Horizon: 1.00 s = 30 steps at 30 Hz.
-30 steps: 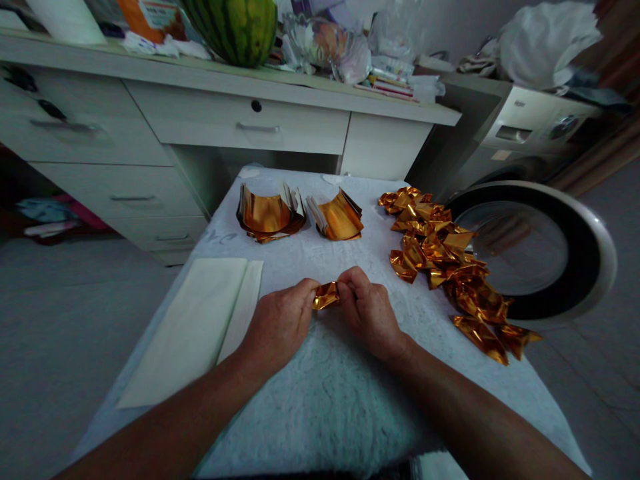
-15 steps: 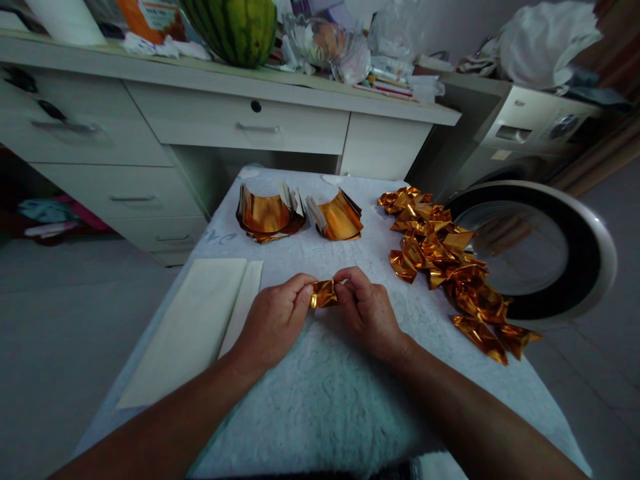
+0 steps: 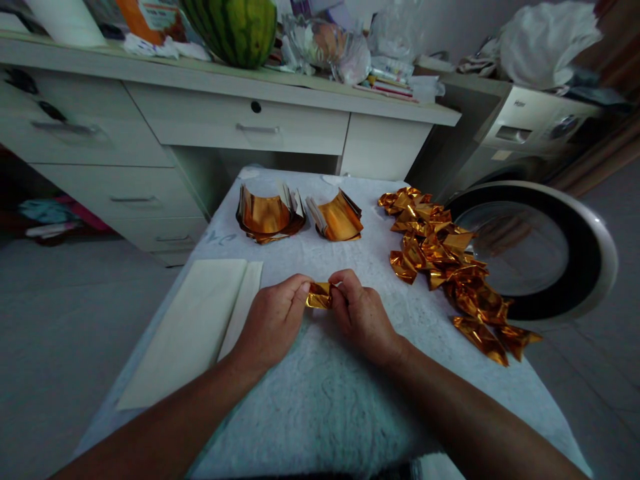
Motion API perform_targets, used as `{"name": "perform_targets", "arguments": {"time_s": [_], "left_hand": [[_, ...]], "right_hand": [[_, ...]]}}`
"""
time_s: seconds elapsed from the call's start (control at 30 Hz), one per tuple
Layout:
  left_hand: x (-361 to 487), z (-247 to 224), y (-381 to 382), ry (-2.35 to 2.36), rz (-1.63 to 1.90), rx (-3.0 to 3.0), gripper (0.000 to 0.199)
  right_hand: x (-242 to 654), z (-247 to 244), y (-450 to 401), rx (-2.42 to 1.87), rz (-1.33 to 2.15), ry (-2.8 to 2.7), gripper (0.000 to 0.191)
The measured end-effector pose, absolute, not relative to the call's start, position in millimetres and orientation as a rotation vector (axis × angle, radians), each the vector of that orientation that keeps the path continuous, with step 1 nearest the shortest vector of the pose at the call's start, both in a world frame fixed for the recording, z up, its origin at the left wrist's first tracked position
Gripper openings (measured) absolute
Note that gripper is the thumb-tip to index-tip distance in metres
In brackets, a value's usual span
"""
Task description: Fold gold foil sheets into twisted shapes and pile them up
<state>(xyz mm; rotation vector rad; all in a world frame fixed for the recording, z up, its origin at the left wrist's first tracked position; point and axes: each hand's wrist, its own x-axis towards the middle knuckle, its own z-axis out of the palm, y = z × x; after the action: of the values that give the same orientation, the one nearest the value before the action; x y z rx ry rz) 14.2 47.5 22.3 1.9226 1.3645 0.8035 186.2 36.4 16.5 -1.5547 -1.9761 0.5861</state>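
Observation:
A small folded piece of gold foil (image 3: 319,295) is stretched between my two hands over the middle of the cloth-covered table. My left hand (image 3: 277,319) pinches its left end between thumb and fingers. At the right end, my right hand (image 3: 361,315) is closed on it, the fingertips partly hidden. Beyond the hands stand two curved stacks of gold sheets, one at the left (image 3: 269,215) and one at the right (image 3: 339,216). A pile of folded gold foil pieces (image 3: 433,243) runs down the table's right side.
Pale folded paper (image 3: 187,327) lies on the table (image 3: 320,413) left of my hands. Behind is a white counter (image 3: 200,73) with a watermelon (image 3: 233,30). A washing machine's round door (image 3: 590,253) hangs open beside the table's right edge.
Both hands have shifted slightly left with the gold foil between them. The foil's visible face has turned a little. The stacks and the pile have not moved.

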Motion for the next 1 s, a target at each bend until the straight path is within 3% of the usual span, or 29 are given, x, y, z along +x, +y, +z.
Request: {"name": "perform_targets", "arguments": {"time_s": [1.0], "left_hand": [[14.0,18.5,47.0,1.190,0.891,1.851,0.030]], "right_hand": [[190.8,11.8,37.6,-1.441,0.434,-1.969,0.018]]}}
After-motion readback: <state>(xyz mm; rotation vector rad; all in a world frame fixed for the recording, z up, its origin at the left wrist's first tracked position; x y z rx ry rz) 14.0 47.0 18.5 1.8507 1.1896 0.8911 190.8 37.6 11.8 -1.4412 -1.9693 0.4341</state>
